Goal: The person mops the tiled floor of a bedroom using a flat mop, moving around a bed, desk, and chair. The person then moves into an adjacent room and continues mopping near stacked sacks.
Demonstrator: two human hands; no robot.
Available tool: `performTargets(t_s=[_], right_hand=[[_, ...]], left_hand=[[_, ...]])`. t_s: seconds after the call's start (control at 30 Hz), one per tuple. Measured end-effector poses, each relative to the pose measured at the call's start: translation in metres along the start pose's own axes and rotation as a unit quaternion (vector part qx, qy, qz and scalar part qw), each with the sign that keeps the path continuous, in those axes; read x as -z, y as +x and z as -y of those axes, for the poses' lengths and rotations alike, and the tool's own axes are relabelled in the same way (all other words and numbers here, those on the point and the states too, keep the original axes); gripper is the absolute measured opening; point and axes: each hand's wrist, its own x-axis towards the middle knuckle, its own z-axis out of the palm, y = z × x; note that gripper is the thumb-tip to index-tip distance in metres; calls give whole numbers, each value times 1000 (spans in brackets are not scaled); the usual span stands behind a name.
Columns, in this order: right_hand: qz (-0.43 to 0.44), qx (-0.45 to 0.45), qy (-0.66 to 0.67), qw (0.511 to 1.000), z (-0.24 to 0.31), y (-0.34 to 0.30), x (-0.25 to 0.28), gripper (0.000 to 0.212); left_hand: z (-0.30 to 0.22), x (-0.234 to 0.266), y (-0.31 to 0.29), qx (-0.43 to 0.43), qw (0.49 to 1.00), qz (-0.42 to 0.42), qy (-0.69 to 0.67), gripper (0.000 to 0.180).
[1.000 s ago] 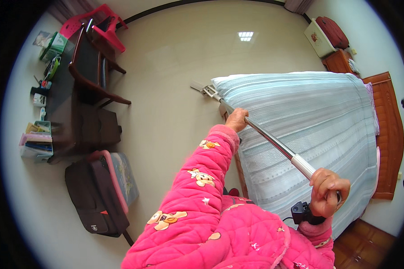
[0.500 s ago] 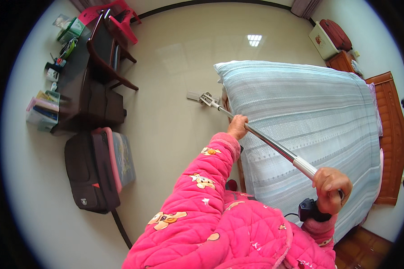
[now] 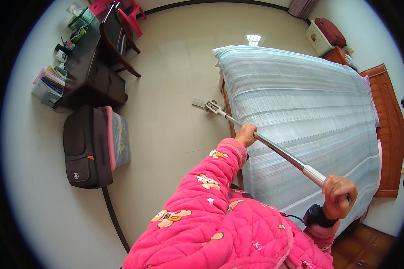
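Left hand (image 3: 246, 135) wrapped tight round a long-handled mop (image 3: 279, 151), partway down its shiny pole, and right hand (image 3: 340, 196) curled closed about the upper end, at the white grip (image 3: 314, 175)! Down the pole slants, over the edge of the bed (image 3: 300, 107), to a pale flat head (image 3: 199, 103) low at the glossy cream-tiled floor (image 3: 175, 130), just beside the bed. Tiles gleam, with a bright reflection (image 3: 253, 40) at the far side. Striped pale-blue cloth stretches right to a brown wooden headboard (image 3: 393, 130). Over left, by the wall: dark suitcase (image 3: 87, 148), pink-edged clear box (image 3: 120, 139), dark desk (image 3: 86, 58), wooden chair (image 3: 110, 42).
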Motion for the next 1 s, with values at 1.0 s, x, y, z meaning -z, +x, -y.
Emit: performTargets(t_s=[1.0], right_hand=[[79,-33,33,996,222,-328,-219,14]], left_hand=[[20,10,-456,-48,998,25,29,19]])
